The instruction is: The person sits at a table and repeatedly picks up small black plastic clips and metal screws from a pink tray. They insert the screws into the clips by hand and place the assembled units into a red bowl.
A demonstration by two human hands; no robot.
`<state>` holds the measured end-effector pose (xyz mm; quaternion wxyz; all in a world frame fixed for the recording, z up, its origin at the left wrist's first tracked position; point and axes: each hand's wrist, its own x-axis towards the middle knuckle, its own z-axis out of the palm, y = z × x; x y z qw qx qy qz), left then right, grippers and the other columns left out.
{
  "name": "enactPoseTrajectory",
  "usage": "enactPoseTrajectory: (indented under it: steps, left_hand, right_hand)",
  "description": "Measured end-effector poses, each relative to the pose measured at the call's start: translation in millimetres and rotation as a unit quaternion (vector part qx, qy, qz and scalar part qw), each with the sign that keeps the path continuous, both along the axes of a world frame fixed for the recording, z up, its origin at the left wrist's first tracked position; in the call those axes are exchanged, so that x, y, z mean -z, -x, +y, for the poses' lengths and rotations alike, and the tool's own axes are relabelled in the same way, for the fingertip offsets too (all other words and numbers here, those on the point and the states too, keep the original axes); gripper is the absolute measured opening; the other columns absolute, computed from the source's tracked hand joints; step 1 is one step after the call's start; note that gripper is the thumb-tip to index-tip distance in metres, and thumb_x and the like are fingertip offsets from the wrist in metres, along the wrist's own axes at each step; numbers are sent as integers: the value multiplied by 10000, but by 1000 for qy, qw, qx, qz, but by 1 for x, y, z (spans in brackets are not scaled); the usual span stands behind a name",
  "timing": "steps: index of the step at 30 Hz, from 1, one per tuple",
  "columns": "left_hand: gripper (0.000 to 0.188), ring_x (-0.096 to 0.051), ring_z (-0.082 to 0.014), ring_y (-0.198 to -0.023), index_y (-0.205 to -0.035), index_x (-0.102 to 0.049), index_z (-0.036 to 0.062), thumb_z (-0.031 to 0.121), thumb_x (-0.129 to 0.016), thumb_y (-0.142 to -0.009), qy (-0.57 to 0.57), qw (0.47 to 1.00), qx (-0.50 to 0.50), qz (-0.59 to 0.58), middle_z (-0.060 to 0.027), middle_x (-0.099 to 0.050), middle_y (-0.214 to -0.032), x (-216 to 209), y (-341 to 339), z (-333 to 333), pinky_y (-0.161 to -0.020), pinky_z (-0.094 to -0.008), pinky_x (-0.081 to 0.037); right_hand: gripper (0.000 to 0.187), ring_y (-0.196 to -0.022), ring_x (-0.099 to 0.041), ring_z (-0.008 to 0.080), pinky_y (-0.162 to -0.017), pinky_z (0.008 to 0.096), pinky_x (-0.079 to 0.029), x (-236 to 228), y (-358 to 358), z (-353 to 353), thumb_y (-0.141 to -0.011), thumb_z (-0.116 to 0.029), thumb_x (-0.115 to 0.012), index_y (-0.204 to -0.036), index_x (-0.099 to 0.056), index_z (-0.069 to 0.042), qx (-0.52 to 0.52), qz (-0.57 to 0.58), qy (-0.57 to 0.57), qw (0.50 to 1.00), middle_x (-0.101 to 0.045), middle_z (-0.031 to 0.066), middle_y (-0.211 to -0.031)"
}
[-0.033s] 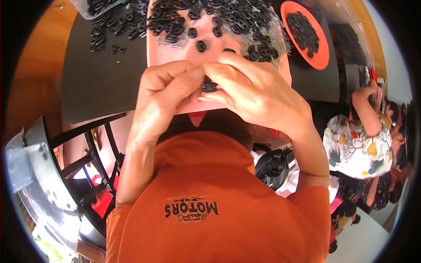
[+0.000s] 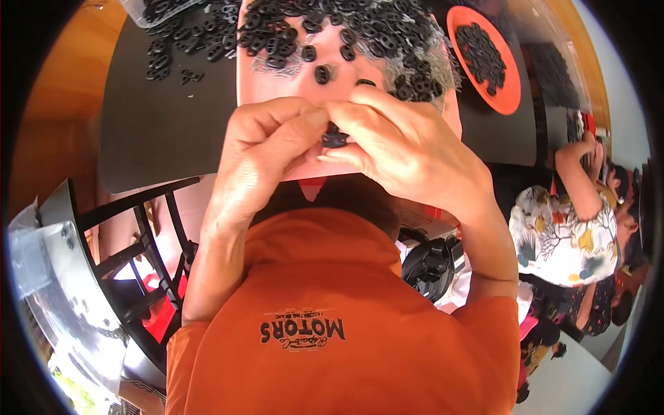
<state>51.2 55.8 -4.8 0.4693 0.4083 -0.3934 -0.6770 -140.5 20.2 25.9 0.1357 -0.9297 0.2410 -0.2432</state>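
Closest to the camera, at six o'clock, an orange shirt (image 2: 346,332) with a dark print fills the lower part of the view, and both bare forearms rise from it toward the centre. Just above the shirt's collar the two hands meet. The left hand (image 2: 266,149) is curled, its thumb and forefinger pinched on a small black part (image 2: 335,138); the right hand (image 2: 408,149) closes on the same part from the three o'clock side, fingertips pressed against it, so both hands grip it together. The part sits at the middle of the view, held over the near edge of a pink tray (image 2: 252,76).

At eight o'clock, low beside the person, stands a black metal frame (image 2: 149,242) and, further out, a clear plastic sheet (image 2: 48,277). At four o'clock lies a dark round object (image 2: 429,266), too blurred to tell what it is.

Beyond the hands, at twelve o'clock, the pink tray carries a heap of black parts (image 2: 346,28) of the same kind, a few lying loose nearer the hands. The tray rests on a dark tabletop (image 2: 166,124); more black parts lie scattered at eleven o'clock (image 2: 169,52). At one o'clock an orange dish (image 2: 508,97) holds another pile. Farthest, at three o'clock, another person in a flowered top (image 2: 560,242) has an arm raised.
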Motion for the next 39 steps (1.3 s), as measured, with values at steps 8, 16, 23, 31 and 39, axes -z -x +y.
enactPoseTrajectory:
  steps: [8, 16, 23, 31, 39]
  left_hand:
    - [208, -386, 2, -523, -783, -645, 17, 156, -585, -927, 3, 1000, 27, 12, 35, -541, -609, 1, 2, -4, -445, -185, -275]
    - [238, -424, -15, -504, -800, -629, 6, 162, -540, -958, 47, 999, 21, -13, 36, -519, -606, 6, 6, -3, -430, -203, -328]
    - [208, -397, -20, -430, -788, -588, 13, 114, -485, -937, 50, 996, 44, -52, 48, -454, -556, 4, 9, -1, -369, -211, -301]
    - [215, -393, -31, -470, -734, -569, 4, 113, -487, -899, 58, 997, 44, -32, 33, -464, -584, 5, 7, -5, -401, -225, -314]
    - [219, -389, -35, -467, -727, -578, -10, 105, -479, -885, 2, 997, 75, -18, 27, -453, -567, -1, 5, -4, -404, -223, -307]
  right_hand:
    - [365, -621, -602, 258, -497, 349, -497, 2, 2, -1, -793, -207, -711, -1043, -547, 1, 12, -7, 8, 1000, -554, 110, -905]
    - [372, -618, -608, 257, -505, 353, -504, -3, 3, -3, -776, -163, -724, -1063, -557, 4, 10, 4, -5, 1000, -558, 110, -904]
    - [380, -620, -609, 255, -517, 347, -505, -7, 6, -3, -768, -146, -720, -1076, -559, 9, 10, 38, -9, 999, -555, 108, -913]
    - [440, -624, -582, 215, -506, 341, -450, -5, 3, 0, -721, -177, -757, -1078, -557, -16, 29, 70, 34, 997, -523, 90, -859]
    - [334, -602, -565, 242, -492, 352, -455, -4, 2, -10, -762, -234, -724, -822, -463, -34, -18, 102, 52, 993, -490, 81, -737]
